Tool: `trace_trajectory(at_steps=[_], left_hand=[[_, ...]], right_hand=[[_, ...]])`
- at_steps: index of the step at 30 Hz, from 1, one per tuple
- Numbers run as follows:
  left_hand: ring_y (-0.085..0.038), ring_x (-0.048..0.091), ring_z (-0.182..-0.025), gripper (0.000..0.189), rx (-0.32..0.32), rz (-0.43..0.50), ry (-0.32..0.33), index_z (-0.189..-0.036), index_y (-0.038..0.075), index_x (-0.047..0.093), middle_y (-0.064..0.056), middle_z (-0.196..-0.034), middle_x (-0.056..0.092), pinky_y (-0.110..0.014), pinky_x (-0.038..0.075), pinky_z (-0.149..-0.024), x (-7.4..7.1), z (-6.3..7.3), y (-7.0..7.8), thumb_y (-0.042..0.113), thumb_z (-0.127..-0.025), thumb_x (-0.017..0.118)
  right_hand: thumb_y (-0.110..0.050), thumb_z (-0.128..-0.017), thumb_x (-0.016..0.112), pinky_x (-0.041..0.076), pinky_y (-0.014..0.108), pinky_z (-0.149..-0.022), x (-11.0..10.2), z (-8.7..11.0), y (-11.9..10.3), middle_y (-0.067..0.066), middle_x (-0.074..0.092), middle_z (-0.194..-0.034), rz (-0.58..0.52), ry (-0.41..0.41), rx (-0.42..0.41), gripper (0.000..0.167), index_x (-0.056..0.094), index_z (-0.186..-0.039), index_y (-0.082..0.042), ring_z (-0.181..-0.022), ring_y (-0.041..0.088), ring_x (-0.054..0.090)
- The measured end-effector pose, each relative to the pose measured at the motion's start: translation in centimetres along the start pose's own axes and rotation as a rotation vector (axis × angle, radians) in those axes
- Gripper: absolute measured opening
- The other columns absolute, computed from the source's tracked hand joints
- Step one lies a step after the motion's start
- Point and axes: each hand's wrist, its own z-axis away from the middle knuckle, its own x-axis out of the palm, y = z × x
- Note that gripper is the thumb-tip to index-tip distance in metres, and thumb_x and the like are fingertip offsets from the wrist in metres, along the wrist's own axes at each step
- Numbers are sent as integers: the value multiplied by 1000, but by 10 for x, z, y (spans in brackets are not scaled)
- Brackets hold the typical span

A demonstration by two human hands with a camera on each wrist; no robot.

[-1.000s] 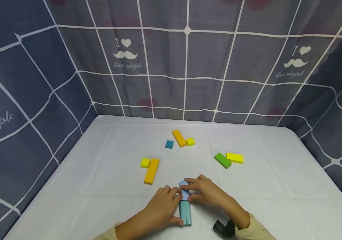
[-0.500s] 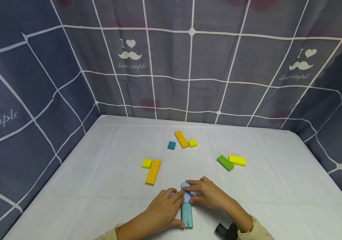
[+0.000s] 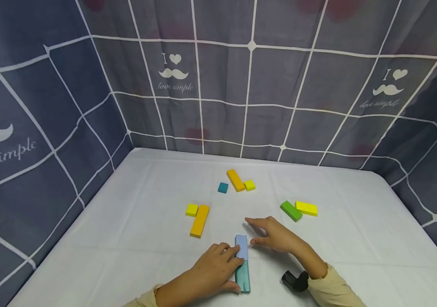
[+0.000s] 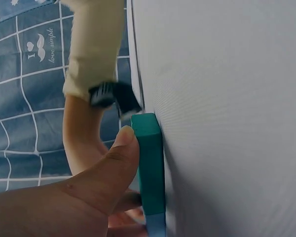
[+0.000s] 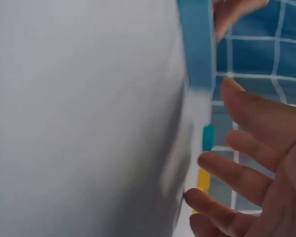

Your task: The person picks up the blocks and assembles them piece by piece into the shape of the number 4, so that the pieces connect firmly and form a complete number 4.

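A teal block [image 3: 243, 279] and a light blue block [image 3: 241, 246] lie end to end on the white table. My left hand [image 3: 214, 270] rests along their left side. Its thumb touches the teal block near its close end, and its fingertips lie over the blocks around the joint. In the left wrist view the thumb [image 4: 119, 158] lies against the teal block. My right hand [image 3: 277, 236] hovers to the right of the light blue block, apart from it, fingers spread and holding nothing. The right wrist view shows a gap between its thumb [image 5: 251, 106] and the light blue block.
An orange block [image 3: 200, 221] touches a yellow block [image 3: 192, 209] at left. Farther back lie a dark teal cube [image 3: 223, 187], an orange block [image 3: 235, 180] and a yellow cube [image 3: 249, 185]. Green [image 3: 291, 211] and yellow [image 3: 306, 208] blocks sit right. Checked curtains [image 3: 218, 123] surround the table.
My right hand has let go of the light blue block and moved away right and slightly up. My left fingertips have slid back toward the joint. The view has shifted slightly.
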Motion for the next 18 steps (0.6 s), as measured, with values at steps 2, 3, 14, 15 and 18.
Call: trace_trajectory(at_steps=[2,3,14,15,18], left_hand=[[-14,47,-109,60,-7,24,-10,-121,25,55,0,-131,51,-27,40,-88,0,2,1,66,-79,44],[-14,47,-110,60,-9,34,-13,-121,26,55,0,-131,51,-28,40,-88,1,2,1,66,-79,44],[-15,45,-112,59,-27,52,-86,-124,28,53,2,-134,48,-28,39,-90,0,3,5,66,-80,45],[-15,45,-111,59,-27,38,-75,-124,29,53,2,-133,49,-28,39,-90,0,2,5,66,-79,45],[-15,46,-110,58,-30,-1,-32,-123,29,55,2,-132,51,-28,39,-88,-3,2,3,66,-78,47]], right_hand=[[-27,-80,69,41,46,-93,-3,-11,10,16,52,-130,31,19,-4,61,47,-131,-3,-114,33,51],[-25,-80,69,40,47,-95,-4,-16,15,18,52,-130,44,33,-6,61,47,-131,-1,-116,34,50],[-14,-86,61,35,55,-97,-21,-83,48,26,37,-139,229,61,183,59,36,-139,-5,-120,47,41],[-13,-86,60,36,56,-96,-23,-88,49,24,37,-140,261,62,194,58,36,-139,-6,-119,47,41],[-13,-88,56,35,59,-94,-29,-100,47,17,35,-143,333,49,235,54,37,-139,-9,-122,47,39]])
